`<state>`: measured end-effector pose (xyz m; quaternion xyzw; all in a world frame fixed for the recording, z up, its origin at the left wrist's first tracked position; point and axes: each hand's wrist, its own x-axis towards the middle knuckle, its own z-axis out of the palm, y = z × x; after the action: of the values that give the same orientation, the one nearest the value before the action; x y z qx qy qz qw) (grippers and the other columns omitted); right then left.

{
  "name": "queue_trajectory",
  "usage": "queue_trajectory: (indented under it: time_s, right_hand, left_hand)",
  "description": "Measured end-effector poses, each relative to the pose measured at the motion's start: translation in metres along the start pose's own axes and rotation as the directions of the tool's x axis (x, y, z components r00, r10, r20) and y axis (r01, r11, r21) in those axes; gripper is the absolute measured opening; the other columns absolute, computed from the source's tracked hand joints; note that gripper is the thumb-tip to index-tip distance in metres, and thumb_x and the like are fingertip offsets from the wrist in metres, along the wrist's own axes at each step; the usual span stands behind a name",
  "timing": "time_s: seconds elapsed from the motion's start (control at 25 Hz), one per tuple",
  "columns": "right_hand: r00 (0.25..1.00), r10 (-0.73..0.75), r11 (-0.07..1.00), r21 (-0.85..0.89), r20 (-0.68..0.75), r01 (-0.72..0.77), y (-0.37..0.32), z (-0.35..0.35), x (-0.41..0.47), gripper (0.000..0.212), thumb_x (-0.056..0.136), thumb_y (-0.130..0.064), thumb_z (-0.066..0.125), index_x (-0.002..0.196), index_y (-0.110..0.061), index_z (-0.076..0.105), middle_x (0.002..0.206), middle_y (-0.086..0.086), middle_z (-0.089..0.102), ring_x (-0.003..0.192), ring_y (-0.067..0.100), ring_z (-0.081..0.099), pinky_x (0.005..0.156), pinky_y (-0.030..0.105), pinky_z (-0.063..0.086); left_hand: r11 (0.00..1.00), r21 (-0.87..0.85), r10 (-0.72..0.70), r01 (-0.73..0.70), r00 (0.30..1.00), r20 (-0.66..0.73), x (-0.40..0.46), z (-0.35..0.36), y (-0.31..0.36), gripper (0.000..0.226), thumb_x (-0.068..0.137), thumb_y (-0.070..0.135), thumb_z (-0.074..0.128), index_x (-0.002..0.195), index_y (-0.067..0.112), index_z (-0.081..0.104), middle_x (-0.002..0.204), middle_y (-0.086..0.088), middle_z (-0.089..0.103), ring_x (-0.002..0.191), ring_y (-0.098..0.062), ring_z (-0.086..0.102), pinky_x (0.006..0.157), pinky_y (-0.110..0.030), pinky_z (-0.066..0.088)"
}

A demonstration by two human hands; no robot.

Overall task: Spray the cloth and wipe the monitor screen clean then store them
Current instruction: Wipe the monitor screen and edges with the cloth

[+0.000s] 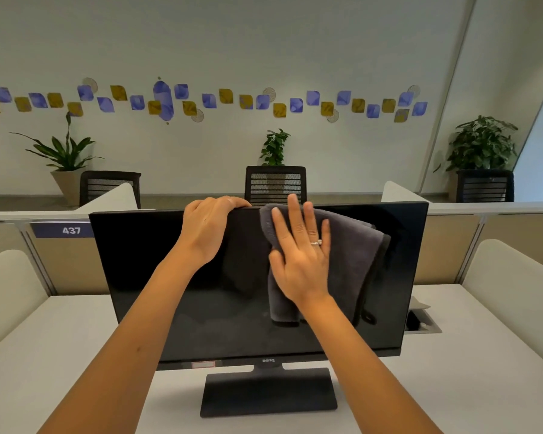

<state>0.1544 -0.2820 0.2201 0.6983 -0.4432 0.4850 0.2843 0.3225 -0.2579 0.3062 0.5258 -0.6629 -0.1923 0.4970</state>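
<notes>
While the monitor (176, 277) stands upright on its dark foot (268, 391) at mid-bench, both hands work its top edge. Notes run left to right.

At 9 o'clock of the screen: a purple tag (64, 230) reading 437 on the partition. Behind it, at 10 o'clock, a long-leaved plant (61, 151) in a beige pot, and a black mesh chair (108, 186).

Left hand (206, 228), at 11 o'clock on the screen: grip clamped on the monitor's upper rim, fingers curled over the top and out of sight behind, thumb side lying along the edge. Forearm rises from the lower left.

Right hand (301, 255), at 12 to 1 o'clock on the screen: grip apart, fingers straight and spread, palm pressing flat on the cloth (355, 261). A ring (316, 242) shows on one finger.

The cloth is dark grey, pinned between palm and glass. Its top fold reaches the monitor's upper rim; the rest hangs down the right half of the screen, with a small loop at the lower right corner of the fabric.

Screen is off, black, glossy. A maker's badge sits at 6 o'clock on the lower bezel.

Behind, at 12 o'clock: a second mesh chair (276, 184) and a small leafy plant (275, 147).

At 4 o'clock of the monitor: an open cable hatch (420, 321) set into the white bench (470, 355). At 2 o'clock, far back: a bushy plant (481, 142) above a third chair (485, 186).
</notes>
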Motion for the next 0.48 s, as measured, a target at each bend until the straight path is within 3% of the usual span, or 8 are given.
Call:
queue_trajectory:
  time_s: [0.16, 0.2, 0.32, 0.44, 0.48]
  right_hand:
    - [0.989, 0.137, 0.990, -0.017, -0.048, -0.138, 0.054, -0.017, -0.006, 0.061, 0.089, -0.024, 0.042, 0.148, -0.021, 0.025, 0.157, 0.008, 0.016, 0.146, 0.028, 0.006, 0.118, 0.049, 0.004]
    - [0.980, 0.189, 0.982, -0.009, -0.067, -0.190, 0.065, -0.020, -0.008, 0.061, 0.090, -0.024, 0.040, 0.148, -0.022, 0.024, 0.157, 0.007, 0.015, 0.147, 0.028, 0.005, 0.118, 0.049, 0.003]
    - [0.899, 0.415, 0.909, 0.033, -0.142, -0.415, 0.098, -0.032, -0.009, 0.060, 0.092, -0.026, 0.035, 0.149, -0.023, 0.020, 0.159, 0.006, 0.012, 0.147, 0.025, 0.003, 0.118, 0.052, 0.004]
    - [0.821, 0.545, 0.838, 0.090, -0.171, -0.538, 0.113, -0.037, -0.006, 0.057, 0.094, -0.027, 0.032, 0.150, -0.021, 0.020, 0.159, 0.006, 0.012, 0.147, 0.024, 0.001, 0.117, 0.055, 0.004]
    - [0.818, 0.549, 0.835, 0.101, -0.171, -0.540, 0.112, -0.037, -0.005, 0.057, 0.094, -0.028, 0.032, 0.150, -0.021, 0.019, 0.159, 0.006, 0.011, 0.147, 0.024, 0.001, 0.117, 0.054, 0.003]
  left_hand:
    - [1.000, 0.015, 0.024, -0.023, 0.999, -0.040, 0.003, 0.003, -0.004, 0.044, 0.084, 0.028, 0.030, 0.089, 0.034, 0.074, 0.101, 0.004, 0.070, 0.111, -0.027, 0.054, 0.102, -0.054, 0.037]
    - [1.000, 0.007, 0.010, -0.009, 0.998, -0.060, 0.001, 0.004, -0.002, 0.045, 0.084, 0.030, 0.029, 0.086, 0.038, 0.073, 0.100, 0.013, 0.068, 0.112, -0.025, 0.052, 0.102, -0.053, 0.036]
    - [1.000, 0.006, -0.015, 0.016, 0.996, -0.093, -0.004, 0.004, 0.005, 0.048, 0.084, 0.038, 0.025, 0.074, 0.056, 0.068, 0.088, 0.043, 0.054, 0.110, -0.002, 0.040, 0.107, -0.048, 0.030]
    - [0.999, 0.042, 0.004, -0.001, 0.997, -0.083, -0.010, 0.003, 0.008, 0.049, 0.087, 0.033, 0.024, 0.070, 0.053, 0.065, 0.085, 0.038, 0.051, 0.096, 0.034, 0.026, 0.107, -0.045, 0.026]
    - [0.998, 0.068, 0.013, -0.008, 0.997, -0.080, -0.010, 0.002, 0.008, 0.047, 0.088, 0.032, 0.023, 0.072, 0.051, 0.064, 0.085, 0.035, 0.049, 0.091, 0.038, 0.022, 0.107, -0.043, 0.025]
